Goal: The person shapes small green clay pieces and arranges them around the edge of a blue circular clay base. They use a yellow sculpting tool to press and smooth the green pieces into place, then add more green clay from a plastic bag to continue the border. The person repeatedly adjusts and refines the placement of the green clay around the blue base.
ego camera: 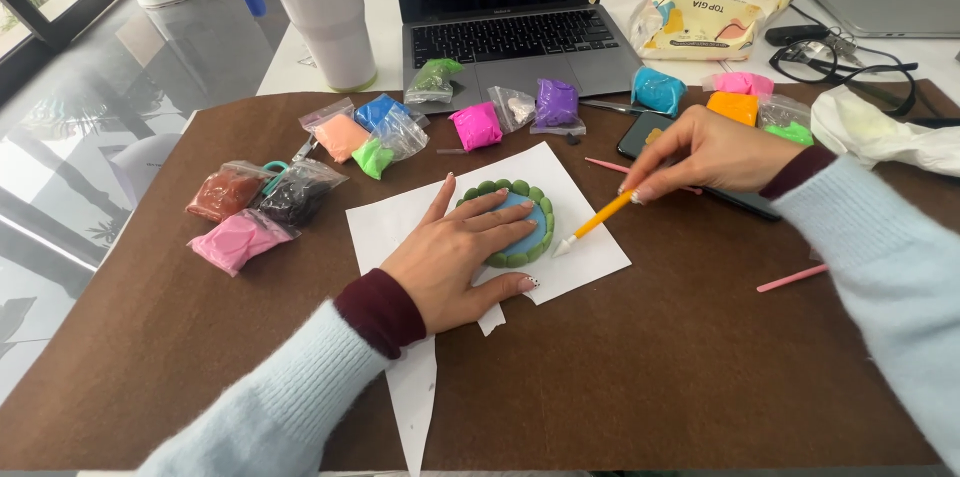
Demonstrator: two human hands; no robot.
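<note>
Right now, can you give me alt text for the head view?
The left hand lies flat on a round blue clay disc with a green beaded rim on white paper, while the right hand points a yellow-handled modelling tool at its edge. Bagged coloured clay surrounds it.

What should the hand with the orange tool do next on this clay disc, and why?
Probably bring the orange tool a little left until its white tip meets the green rim of the blue clay disc. The tip sits just off the rim on the white paper, while the left hand lies flat on the disc.
</note>
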